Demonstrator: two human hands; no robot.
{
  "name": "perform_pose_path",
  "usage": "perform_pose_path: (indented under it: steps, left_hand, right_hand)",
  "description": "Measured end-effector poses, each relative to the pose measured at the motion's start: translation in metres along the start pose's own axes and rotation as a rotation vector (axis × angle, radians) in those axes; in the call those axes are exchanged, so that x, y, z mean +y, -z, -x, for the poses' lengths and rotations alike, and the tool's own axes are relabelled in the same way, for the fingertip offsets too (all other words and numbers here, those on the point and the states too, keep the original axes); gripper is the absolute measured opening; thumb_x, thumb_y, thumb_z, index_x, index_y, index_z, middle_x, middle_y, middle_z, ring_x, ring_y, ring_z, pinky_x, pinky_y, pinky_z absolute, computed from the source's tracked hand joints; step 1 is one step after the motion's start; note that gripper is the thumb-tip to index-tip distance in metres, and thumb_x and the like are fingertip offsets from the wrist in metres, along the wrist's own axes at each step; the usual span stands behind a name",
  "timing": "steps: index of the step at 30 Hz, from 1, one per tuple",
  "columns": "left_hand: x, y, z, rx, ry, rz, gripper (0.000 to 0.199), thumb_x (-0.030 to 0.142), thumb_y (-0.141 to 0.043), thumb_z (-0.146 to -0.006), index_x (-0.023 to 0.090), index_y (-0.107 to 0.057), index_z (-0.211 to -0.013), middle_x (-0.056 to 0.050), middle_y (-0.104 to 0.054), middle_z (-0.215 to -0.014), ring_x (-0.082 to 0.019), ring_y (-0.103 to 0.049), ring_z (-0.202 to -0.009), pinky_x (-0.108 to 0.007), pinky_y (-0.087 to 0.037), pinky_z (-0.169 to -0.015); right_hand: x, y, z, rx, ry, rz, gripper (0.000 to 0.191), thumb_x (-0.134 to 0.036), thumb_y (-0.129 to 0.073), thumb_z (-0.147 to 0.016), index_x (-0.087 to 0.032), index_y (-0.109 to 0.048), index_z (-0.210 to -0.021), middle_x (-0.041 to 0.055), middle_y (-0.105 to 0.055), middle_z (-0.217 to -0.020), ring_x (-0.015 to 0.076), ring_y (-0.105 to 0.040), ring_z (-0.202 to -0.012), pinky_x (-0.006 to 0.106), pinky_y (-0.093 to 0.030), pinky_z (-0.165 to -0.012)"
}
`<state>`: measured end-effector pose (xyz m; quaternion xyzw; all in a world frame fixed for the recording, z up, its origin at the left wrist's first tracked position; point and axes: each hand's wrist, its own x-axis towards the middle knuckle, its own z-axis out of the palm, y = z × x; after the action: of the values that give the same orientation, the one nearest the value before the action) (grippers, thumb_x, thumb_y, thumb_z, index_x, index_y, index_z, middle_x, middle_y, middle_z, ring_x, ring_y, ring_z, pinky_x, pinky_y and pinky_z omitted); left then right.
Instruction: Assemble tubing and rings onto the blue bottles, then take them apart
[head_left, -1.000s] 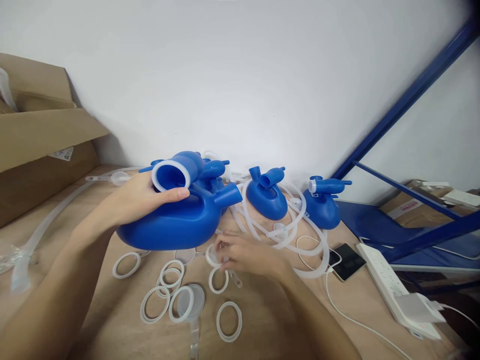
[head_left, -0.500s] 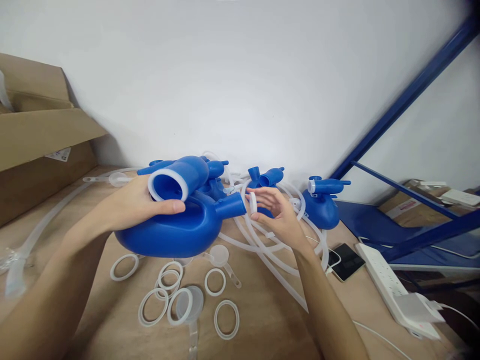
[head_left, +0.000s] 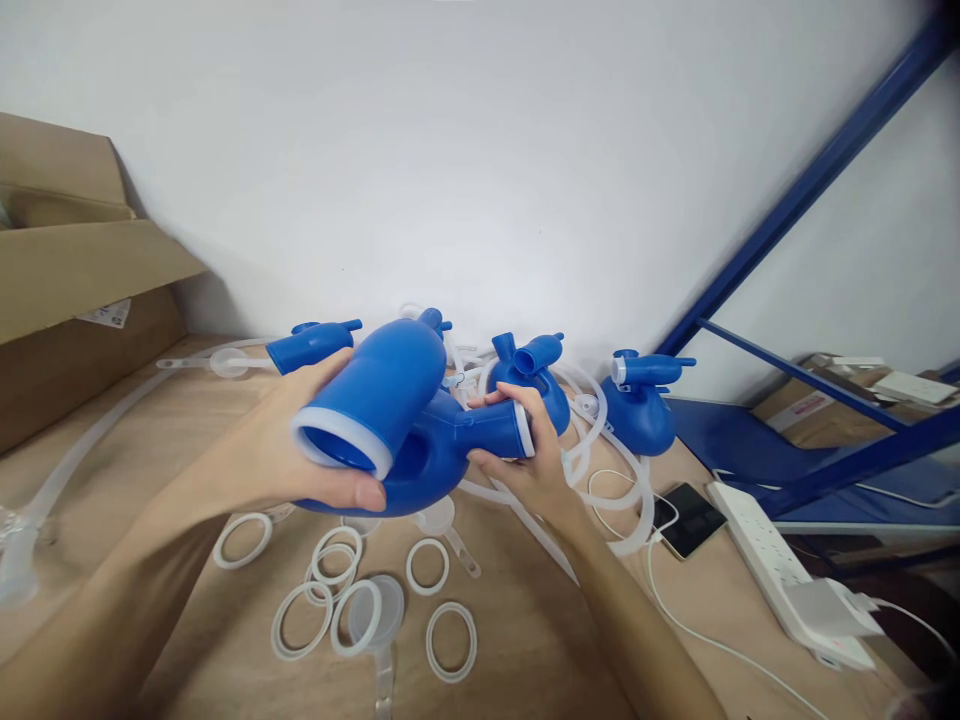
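Note:
A blue plastic bottle (head_left: 397,375) with a wide mouth and a side spout is held above the table. My left hand (head_left: 300,455) grips it at the wide neck, thumb below the mouth, which is rimmed by a white ring (head_left: 342,436). Around the side spout (head_left: 491,430) my right hand (head_left: 529,460) is closed, fingers behind and thumb below. A smaller white ring (head_left: 523,428) sits at the spout's end, against my right palm. Several white rings (head_left: 451,642) and clear caps with straps (head_left: 388,612) lie on the table beneath.
More blue bottles (head_left: 637,415) and coiled clear tubes (head_left: 600,400) stand along the wall. Cardboard boxes (head_left: 90,345) are at the left. A phone (head_left: 688,520), a power strip (head_left: 780,570) and a blue metal frame (head_left: 810,190) are at the right.
The white ring from my right fingers now sits on the spout's end. My right hand has closed around the spout, and the bottle has tilted and moved right, its wide mouth facing lower.

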<state>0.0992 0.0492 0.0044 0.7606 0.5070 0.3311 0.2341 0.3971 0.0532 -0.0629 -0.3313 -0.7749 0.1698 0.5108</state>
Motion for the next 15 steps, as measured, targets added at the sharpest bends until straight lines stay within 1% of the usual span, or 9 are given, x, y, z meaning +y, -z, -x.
perform_pose_path:
  steps: [2, 6, 8, 11, 15]
  left_hand:
    - [0.001, -0.002, -0.002, -0.016, -0.014, 0.019, 0.093, 0.083, -0.076, -0.035, 0.038, -0.065, -0.116, -0.003, -0.076, -0.107, -0.041, -0.072, -0.102, -0.054, -0.064, -0.081]
    - [0.001, -0.006, -0.006, -0.037, -0.031, 0.048, 0.08, 0.078, -0.075, -0.041, 0.038, -0.064, -0.11, 0.0, -0.076, -0.104, -0.04, -0.073, -0.1, -0.051, -0.064, -0.08]
    - [0.001, -0.008, -0.007, -0.03, -0.05, 0.053, 0.08, 0.074, -0.076, -0.043, 0.039, -0.063, -0.114, 0.0, -0.076, -0.109, -0.04, -0.072, -0.104, -0.051, -0.064, -0.083]
    - [-0.001, -0.012, -0.008, -0.006, -0.041, 0.035, 0.083, 0.073, -0.075, -0.045, 0.041, -0.062, -0.12, 0.0, -0.076, -0.119, -0.042, -0.07, -0.112, -0.053, -0.062, -0.089]
    - [-0.002, -0.019, -0.009, -0.006, -0.001, 0.074, 0.089, 0.07, -0.077, -0.048, 0.039, -0.061, -0.13, -0.003, -0.073, -0.13, -0.042, -0.067, -0.121, -0.055, -0.059, -0.099]
  right_hand:
    - [-0.001, -0.002, 0.001, 0.049, 0.015, 0.046, 0.059, -0.048, -0.075, -0.093, -0.028, -0.049, -0.143, 0.0116, -0.064, -0.127, 0.0299, -0.07, -0.113, 0.053, -0.056, -0.103]
    - [0.0, 0.0, -0.001, 0.08, 0.052, 0.182, 0.059, -0.044, -0.07, -0.095, -0.027, -0.049, -0.147, 0.0117, -0.066, -0.124, 0.0301, -0.066, -0.113, 0.053, -0.055, -0.102]
    - [0.002, 0.001, -0.002, 0.091, 0.069, 0.232, 0.06, -0.045, -0.068, -0.096, -0.026, -0.048, -0.149, 0.0121, -0.066, -0.123, 0.0303, -0.064, -0.113, 0.054, -0.054, -0.103]
    - [0.003, 0.001, -0.003, 0.099, 0.076, 0.23, 0.059, -0.044, -0.066, -0.097, -0.026, -0.047, -0.15, 0.0119, -0.066, -0.123, 0.0293, -0.064, -0.112, 0.051, -0.054, -0.102]
    - [0.005, 0.002, -0.004, 0.088, 0.03, 0.196, 0.058, -0.043, -0.065, -0.098, -0.025, -0.049, -0.151, 0.0106, -0.065, -0.121, 0.0272, -0.064, -0.108, 0.047, -0.056, -0.098]
